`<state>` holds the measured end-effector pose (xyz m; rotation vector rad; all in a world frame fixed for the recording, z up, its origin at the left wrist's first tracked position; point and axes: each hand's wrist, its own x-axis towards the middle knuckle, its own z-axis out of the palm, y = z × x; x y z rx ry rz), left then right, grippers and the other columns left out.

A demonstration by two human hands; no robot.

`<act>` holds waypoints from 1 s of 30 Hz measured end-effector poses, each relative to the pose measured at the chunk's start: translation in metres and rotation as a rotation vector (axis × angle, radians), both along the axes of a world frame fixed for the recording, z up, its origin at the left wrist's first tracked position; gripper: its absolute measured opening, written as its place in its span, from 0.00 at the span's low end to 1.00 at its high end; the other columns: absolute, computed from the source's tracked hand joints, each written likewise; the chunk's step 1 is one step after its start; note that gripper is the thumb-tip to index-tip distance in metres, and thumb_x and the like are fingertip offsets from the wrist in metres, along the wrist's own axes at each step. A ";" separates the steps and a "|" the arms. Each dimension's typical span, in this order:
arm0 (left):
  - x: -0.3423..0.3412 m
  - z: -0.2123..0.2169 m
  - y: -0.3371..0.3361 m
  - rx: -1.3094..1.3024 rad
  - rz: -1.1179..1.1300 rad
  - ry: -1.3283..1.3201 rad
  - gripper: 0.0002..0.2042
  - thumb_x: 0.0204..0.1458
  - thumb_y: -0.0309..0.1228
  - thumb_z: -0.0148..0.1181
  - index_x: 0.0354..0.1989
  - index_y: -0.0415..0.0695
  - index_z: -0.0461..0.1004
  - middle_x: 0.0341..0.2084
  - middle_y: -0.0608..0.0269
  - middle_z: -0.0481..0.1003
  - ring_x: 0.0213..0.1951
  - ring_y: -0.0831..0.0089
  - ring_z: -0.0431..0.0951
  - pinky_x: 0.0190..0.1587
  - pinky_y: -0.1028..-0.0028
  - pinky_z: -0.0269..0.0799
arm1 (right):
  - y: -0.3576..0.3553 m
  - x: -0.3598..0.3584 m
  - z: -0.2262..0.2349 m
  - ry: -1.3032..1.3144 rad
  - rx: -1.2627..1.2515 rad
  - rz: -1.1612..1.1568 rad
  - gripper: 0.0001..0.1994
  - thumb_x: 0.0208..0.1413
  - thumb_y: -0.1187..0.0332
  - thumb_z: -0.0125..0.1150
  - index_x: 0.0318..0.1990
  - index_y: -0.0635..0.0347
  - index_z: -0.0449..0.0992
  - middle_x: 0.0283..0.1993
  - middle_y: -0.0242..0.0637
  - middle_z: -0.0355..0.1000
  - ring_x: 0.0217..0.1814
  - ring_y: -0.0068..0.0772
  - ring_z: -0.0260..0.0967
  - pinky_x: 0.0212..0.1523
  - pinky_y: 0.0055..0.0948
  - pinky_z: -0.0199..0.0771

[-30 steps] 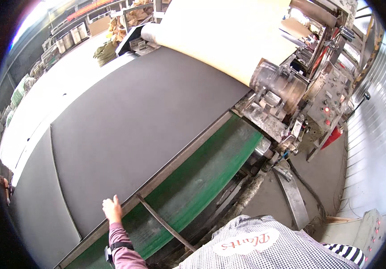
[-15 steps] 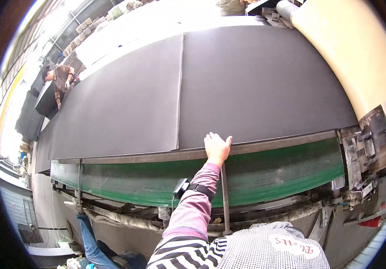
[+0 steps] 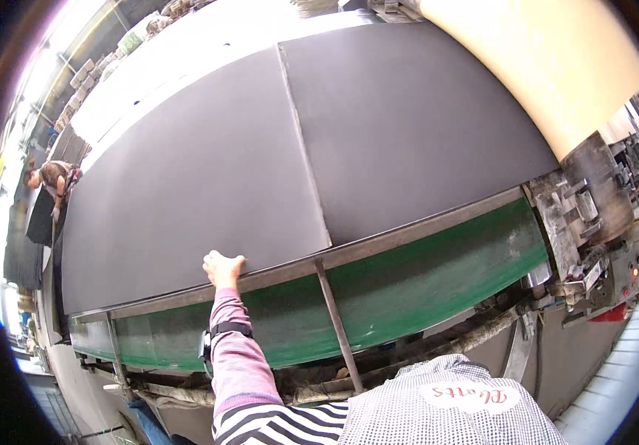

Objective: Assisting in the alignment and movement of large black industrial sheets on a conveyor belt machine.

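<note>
A large dark grey sheet (image 3: 186,178) lies flat on a long machine bed. A second dark sheet (image 3: 416,119) lies to its right, and a pale seam runs between them. My left hand (image 3: 223,269) rests on the near edge of the left sheet. Its thumb is spread to the right and its fingers are slightly bent, with nothing visibly grasped. A strap with a small dark device circles that forearm. My right hand is out of view.
Below the bed's metal edge runs a green belt (image 3: 408,285), crossed by an upright rod (image 3: 338,326). A big tan roll or curved sheet (image 3: 549,59) and machine parts (image 3: 586,200) stand at right. Another person (image 3: 54,178) bends at the bed's far left end.
Both sheets have moved right along the bed, their seam passing the upright rod. My left hand has moved left, from the right sheet's edge to the left sheet's. The view has turned.
</note>
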<state>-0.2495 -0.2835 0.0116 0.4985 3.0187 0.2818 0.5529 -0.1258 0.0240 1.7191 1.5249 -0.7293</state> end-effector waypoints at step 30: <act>0.000 -0.038 -0.028 0.043 -0.399 0.131 0.13 0.51 0.38 0.57 0.27 0.39 0.70 0.30 0.55 0.70 0.36 0.58 0.70 0.42 0.62 0.66 | -0.193 0.076 -0.048 -0.071 -0.232 -0.422 0.23 0.52 0.51 0.49 0.52 0.52 0.73 0.58 0.43 0.67 0.61 0.48 0.64 0.58 0.48 0.63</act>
